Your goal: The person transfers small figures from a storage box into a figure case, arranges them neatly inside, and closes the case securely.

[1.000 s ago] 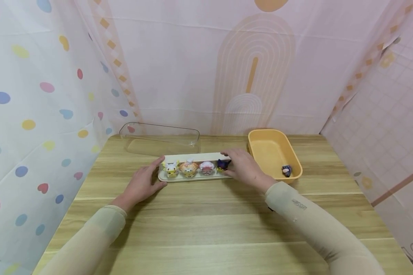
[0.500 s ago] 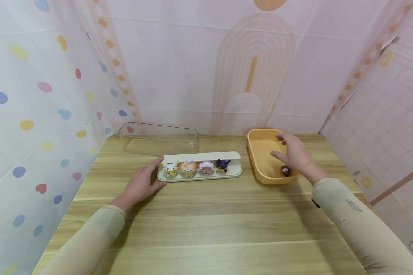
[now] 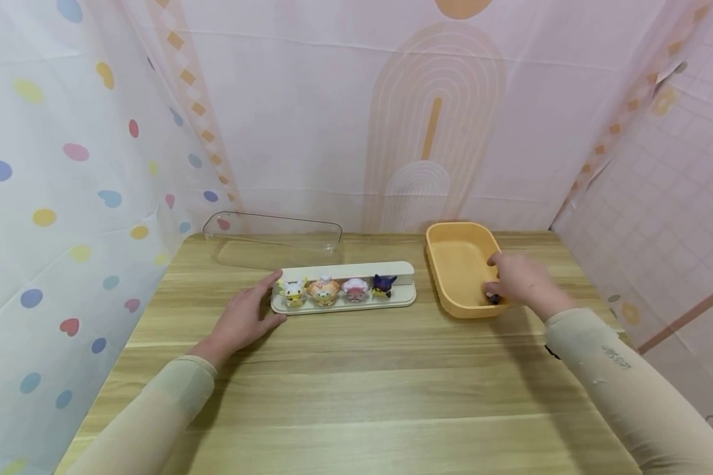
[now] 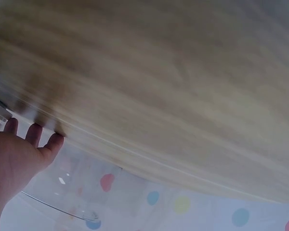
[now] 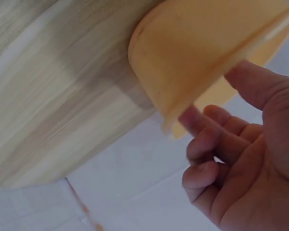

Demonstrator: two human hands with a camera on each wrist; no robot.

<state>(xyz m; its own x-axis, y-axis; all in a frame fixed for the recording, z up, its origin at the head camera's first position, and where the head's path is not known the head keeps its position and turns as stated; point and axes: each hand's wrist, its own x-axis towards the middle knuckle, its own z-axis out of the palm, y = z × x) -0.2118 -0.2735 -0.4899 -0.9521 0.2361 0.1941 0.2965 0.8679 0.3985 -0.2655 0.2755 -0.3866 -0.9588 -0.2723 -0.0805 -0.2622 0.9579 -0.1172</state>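
In the head view, a long cream display stand (image 3: 356,307) lies on the table with several toy figurines in a row. They are a white-and-yellow figurine (image 3: 294,294), an orange one with a white hat (image 3: 323,291), a pink-and-white one (image 3: 354,289) and a dark purple one (image 3: 383,285). My left hand (image 3: 242,322) holds the stand's left end between thumb and fingers. My right hand (image 3: 521,284) reaches over the right side of a yellow bin (image 3: 460,264), thumb and fingers apart. By the thumb is a small dark figurine (image 3: 494,299), partly hidden.
A clear plastic cover (image 3: 276,247) stands behind the stand, near the table's back edge. Patterned cloth (image 3: 309,132) hangs along the back and sides of the wooden table (image 3: 344,396).
My right hand has left the dark purple figurine, which now stands uncovered on the display stand. It moved right and lowered into the yellow bin. My left hand stayed on the stand.
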